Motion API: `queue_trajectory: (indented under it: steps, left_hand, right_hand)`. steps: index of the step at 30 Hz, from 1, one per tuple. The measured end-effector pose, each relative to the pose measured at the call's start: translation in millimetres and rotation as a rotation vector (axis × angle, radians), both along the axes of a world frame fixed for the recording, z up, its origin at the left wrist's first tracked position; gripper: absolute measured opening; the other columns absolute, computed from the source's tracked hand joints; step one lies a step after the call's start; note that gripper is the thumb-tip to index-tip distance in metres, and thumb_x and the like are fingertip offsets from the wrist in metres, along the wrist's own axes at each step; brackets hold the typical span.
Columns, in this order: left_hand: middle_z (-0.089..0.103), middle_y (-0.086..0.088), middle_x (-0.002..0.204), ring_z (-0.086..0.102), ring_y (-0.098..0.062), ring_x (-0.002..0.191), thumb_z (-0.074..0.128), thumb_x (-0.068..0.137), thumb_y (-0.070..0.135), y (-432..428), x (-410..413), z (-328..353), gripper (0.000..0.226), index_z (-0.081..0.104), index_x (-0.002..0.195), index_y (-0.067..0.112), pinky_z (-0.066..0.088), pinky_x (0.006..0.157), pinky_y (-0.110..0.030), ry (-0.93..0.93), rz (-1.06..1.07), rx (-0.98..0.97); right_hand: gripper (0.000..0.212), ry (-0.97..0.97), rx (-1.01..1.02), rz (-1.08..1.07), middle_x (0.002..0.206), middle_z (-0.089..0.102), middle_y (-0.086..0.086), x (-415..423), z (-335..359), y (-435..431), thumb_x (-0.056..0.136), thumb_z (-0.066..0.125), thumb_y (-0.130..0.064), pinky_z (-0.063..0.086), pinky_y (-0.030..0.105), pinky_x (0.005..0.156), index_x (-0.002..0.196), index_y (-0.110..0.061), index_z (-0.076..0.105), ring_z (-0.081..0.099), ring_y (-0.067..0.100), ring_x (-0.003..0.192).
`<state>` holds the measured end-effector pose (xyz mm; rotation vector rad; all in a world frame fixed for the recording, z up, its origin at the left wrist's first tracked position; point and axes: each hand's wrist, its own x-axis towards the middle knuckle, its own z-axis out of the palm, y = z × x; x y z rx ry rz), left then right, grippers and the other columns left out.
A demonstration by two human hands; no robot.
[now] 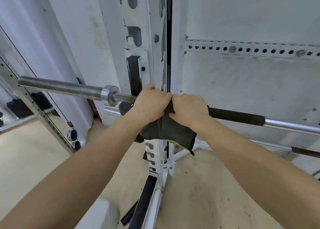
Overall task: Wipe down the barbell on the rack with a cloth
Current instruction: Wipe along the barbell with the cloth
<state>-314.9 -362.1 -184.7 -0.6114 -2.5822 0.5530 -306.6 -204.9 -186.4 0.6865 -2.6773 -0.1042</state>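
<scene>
A steel barbell (60, 86) lies across the white rack, its bare sleeve and collar at the left and a black-wrapped stretch (237, 116) running off to the right. A dark cloth (166, 128) is draped over the bar beside the rack upright and hangs down below it. My left hand (150, 102) and my right hand (189, 107) sit side by side on the bar, both closed over the cloth and the bar. The part of the bar under the hands is hidden.
The white rack upright (138, 38) with its hook slots stands right behind my hands. A perforated white rail (251, 49) crosses the wall at the right. A lower safety bar (277, 146) runs under the barbell. Small weight plates (72, 135) sit on pegs at the left. The floor is beige.
</scene>
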Motion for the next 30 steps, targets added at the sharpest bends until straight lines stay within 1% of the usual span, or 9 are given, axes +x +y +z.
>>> queue_trajectory:
  steps: [3, 6, 9, 12, 15, 19, 24, 27, 30]
  left_hand:
    - [0.063, 0.003, 0.07, 0.059, -0.023, 0.066, 0.059, 0.079, 0.024, -17, 0, 3, 0.007, 0.055, 0.082, 0.02, 0.038, 0.088, -0.036, -0.021, 0.093, -0.04]
    - [0.062, 0.003, 0.069, 0.056, -0.021, 0.062, 0.061, 0.082, 0.026, -7, 1, 1, 0.01, 0.053, 0.08, 0.021, 0.037, 0.074, -0.035, -0.017, 0.142, -0.023]
    - [0.065, 0.001, 0.081, 0.063, -0.023, 0.069, 0.058, 0.089, 0.03, 35, 3, -7, 0.014, 0.056, 0.096, 0.018, 0.033, 0.059, -0.032, -0.077, 0.086, 0.092]
    - [0.064, 0.0, 0.082, 0.063, -0.024, 0.07, 0.056, 0.089, 0.025, 58, 1, -10, 0.017, 0.054, 0.104, 0.015, 0.032, 0.055, -0.032, -0.109, 0.0, 0.149]
    - [0.064, 0.001, 0.077, 0.061, -0.024, 0.066, 0.056, 0.088, 0.018, 31, 6, -6, 0.011, 0.054, 0.099, 0.016, 0.037, 0.066, -0.034, -0.051, -0.075, 0.097]
    - [0.063, -0.004, 0.093, 0.058, -0.027, 0.089, 0.067, 0.081, 0.013, -24, 19, 5, 0.022, 0.06, 0.102, 0.015, 0.039, 0.083, -0.039, 0.03, -0.019, 0.006]
    - [0.063, -0.003, 0.095, 0.057, -0.024, 0.09, 0.067, 0.084, 0.013, -37, 33, 19, 0.015, 0.066, 0.099, 0.016, 0.043, 0.073, -0.036, 0.018, 0.112, 0.043]
    - [0.064, 0.0, 0.092, 0.061, -0.023, 0.085, 0.058, 0.092, 0.014, -44, 32, 40, 0.016, 0.065, 0.102, 0.025, 0.036, 0.061, -0.034, -0.019, 0.169, 0.244]
    - [0.065, -0.001, 0.091, 0.061, -0.029, 0.084, 0.056, 0.086, 0.01, -72, 25, 57, 0.027, 0.066, 0.101, 0.03, 0.041, 0.062, -0.035, 0.068, 0.198, 0.472]
  right_hand:
    - [0.031, -0.01, 0.01, 0.023, 0.082, 0.059, 0.005, -5, -1, -24, 0.093, 0.057, -0.041, 0.039, 0.034, 0.057, 0.107, -0.014, 0.056, 0.059, 0.025, 0.07]
    - [0.03, 0.03, 0.007, 0.024, 0.084, 0.062, 0.003, -5, -6, -20, 0.094, 0.056, -0.039, 0.036, 0.033, 0.057, 0.109, -0.014, 0.054, 0.064, 0.027, 0.073]
    - [0.028, 0.052, 0.045, -0.044, 0.088, 0.067, 0.002, 0, -8, 17, 0.091, 0.055, -0.04, 0.034, 0.033, 0.057, 0.105, -0.016, 0.053, 0.067, 0.029, 0.077]
    - [0.024, 0.058, 0.063, -0.127, 0.071, 0.053, -0.004, 5, -10, 59, 0.09, 0.052, -0.043, 0.034, 0.031, 0.052, 0.091, -0.021, 0.044, 0.06, 0.026, 0.063]
    - [0.022, 0.046, 0.074, -0.115, 0.062, 0.038, -0.007, 5, -10, 56, 0.092, 0.05, -0.041, 0.028, 0.03, 0.048, 0.087, -0.022, 0.04, 0.046, 0.022, 0.054]
    - [0.025, 0.062, 0.046, -0.004, 0.061, 0.034, -0.005, -5, -7, -10, 0.095, 0.05, -0.038, 0.025, 0.031, 0.047, 0.088, -0.02, 0.034, 0.041, 0.022, 0.053]
    - [0.026, 0.078, -0.046, 0.058, 0.07, 0.049, -0.004, -11, -11, -55, 0.098, 0.051, -0.04, 0.033, 0.031, 0.052, 0.089, -0.02, 0.038, 0.045, 0.02, 0.055]
    - [0.03, 0.011, -0.118, 0.168, 0.085, 0.063, -0.003, -11, -6, -41, 0.098, 0.049, -0.05, 0.037, 0.029, 0.057, 0.107, -0.022, 0.056, 0.06, 0.022, 0.069]
    - [0.025, -0.082, -0.395, 0.245, 0.087, 0.07, 0.0, -8, 7, -32, 0.1, 0.052, -0.039, 0.047, 0.033, 0.064, 0.115, -0.025, 0.064, 0.065, 0.025, 0.078]
